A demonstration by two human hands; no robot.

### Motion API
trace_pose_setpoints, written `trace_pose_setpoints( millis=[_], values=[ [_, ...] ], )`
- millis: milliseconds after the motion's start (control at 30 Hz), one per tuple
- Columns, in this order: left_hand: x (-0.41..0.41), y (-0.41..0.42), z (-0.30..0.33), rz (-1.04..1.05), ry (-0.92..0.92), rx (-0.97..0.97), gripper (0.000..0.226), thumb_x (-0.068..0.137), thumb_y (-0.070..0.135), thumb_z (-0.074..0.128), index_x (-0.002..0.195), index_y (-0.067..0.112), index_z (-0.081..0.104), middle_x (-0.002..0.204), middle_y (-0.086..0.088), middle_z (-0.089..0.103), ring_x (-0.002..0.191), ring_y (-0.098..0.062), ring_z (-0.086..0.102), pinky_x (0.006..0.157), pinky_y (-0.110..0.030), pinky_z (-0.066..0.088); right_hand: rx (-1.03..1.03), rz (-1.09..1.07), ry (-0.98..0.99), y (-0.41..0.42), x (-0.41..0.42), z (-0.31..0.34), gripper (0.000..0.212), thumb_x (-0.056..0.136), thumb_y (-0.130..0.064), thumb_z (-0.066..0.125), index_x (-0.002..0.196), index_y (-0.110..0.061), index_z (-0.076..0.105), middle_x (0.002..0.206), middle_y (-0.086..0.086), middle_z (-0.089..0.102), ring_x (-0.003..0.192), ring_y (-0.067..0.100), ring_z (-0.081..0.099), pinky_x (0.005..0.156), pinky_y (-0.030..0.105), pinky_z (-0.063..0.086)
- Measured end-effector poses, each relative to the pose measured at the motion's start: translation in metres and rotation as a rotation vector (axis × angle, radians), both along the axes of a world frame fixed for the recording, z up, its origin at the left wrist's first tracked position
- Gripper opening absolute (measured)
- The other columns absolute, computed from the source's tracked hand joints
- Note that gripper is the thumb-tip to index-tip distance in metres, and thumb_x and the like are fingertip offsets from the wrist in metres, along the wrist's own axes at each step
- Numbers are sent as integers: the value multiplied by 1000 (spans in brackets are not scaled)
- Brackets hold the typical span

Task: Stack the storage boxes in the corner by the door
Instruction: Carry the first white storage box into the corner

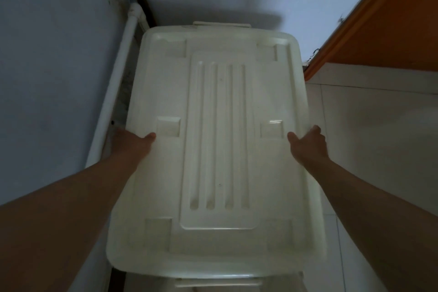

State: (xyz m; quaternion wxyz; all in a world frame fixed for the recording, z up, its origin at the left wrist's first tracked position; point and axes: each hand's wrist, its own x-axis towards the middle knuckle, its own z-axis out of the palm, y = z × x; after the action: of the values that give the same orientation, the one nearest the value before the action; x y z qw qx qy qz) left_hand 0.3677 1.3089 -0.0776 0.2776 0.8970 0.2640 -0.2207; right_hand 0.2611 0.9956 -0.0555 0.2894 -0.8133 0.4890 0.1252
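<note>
Head view looks down on a white plastic storage box, lid on, sitting in the corner between a bluish wall and an orange door. Left hand grips the left long edge, thumb on top of the lid, fingers wrapped under the rim out of sight; right hand mirrors it on the right edge. Both hands closed on the box rim, clamping it from opposite sides. A second box seems to sit below at the near edge, only a strip of rim showing, so count is one box clearly seen plus probably one under it; can't tell if there are more. One lid, four long grooves down its middle panel, six square recesses around it. One white pipe runs down the left wall beside the box. Handling guess: smooth rigid plastic, a bit slippery, lid may flex; weight unknown since contents are hidden. Best hold is the long-side rims at mid-length, as now, or the end latch handles. Pale floor tiles on the right.
</note>
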Motion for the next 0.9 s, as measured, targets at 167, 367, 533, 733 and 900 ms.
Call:
trace_pose_setpoints(
  millis=[167, 367, 533, 733, 900],
  values=[
    [-23, -3, 35, -176, 36, 113, 98, 82, 42, 68, 150, -1, 13, 153, -23, 27, 139, -39, 32, 112, -49, 32, 16, 28, 33, 19, -32, 44, 72, 90, -29, 59, 142, 5, 23, 143, 26, 36, 131, 39, 39, 104, 44, 36],
    [-64, 14, 75, -392, 67, 171, 89, 87, 43, 61, 150, 3, 14, 153, -18, 27, 138, -35, 34, 109, -44, 35, 70, 82, 59, 49, -67, 68, 69, 88, -28, 61, 141, 2, 29, 143, 23, 38, 130, 37, 42, 104, 43, 38],
    [-104, 26, 87, -438, 102, 228, 85, 87, 45, 59, 150, 5, 16, 153, -16, 28, 138, -32, 34, 108, -44, 36, 131, 202, 29, 72, -90, 71, 71, 87, -26, 62, 144, 0, 27, 144, 20, 39, 131, 34, 41, 104, 43, 37],
    [-163, 19, 86, -437, 68, 216, 79, 87, 39, 61, 149, 10, 21, 151, -13, 32, 138, -31, 34, 110, -45, 33, 148, 446, 63, 84, -128, 68, 74, 87, -31, 62, 146, -7, 24, 148, 13, 34, 135, 29, 36, 109, 40, 35],
    [-216, 5, 65, -589, 75, 209, 79, 86, 38, 64, 148, 16, 21, 152, -8, 30, 138, -27, 31, 111, -44, 30, 117, 704, 179, 95, -164, 48, 85, 78, -30, 71, 146, -13, 23, 143, 12, 34, 132, 28, 35, 106, 37, 38]
  ],
)
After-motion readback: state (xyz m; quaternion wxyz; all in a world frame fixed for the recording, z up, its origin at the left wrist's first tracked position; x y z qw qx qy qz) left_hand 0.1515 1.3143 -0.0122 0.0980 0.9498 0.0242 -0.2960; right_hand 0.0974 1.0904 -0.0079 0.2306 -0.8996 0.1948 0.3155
